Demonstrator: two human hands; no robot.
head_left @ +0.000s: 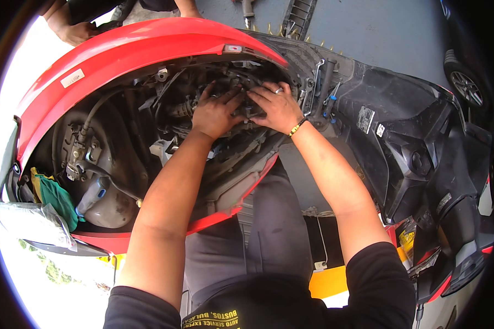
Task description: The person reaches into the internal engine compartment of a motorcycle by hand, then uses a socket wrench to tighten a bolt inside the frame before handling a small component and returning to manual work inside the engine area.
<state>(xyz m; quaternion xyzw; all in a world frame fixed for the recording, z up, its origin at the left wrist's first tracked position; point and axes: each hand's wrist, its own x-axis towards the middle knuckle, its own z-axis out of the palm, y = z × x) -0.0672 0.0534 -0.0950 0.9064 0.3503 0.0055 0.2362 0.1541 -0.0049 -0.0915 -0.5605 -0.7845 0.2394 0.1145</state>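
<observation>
Both hands (247,109) on wiring cluster (246,88) inside red body panel (121,55)

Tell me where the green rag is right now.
In the head view the green rag sits low on the person's left, tucked inside the red body panel beside the grey metal housing, well away from both hands.

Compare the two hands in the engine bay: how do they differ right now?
The left hand is bare, while the right hand wears a ring and has a yellow-and-black band at the wrist. The left hand's fingers spread flat toward the upper right; the right hand's fingers point left, curled over dark parts. Both press on the same cluster of parts under the red body panel, fingertips nearly meeting.
</observation>
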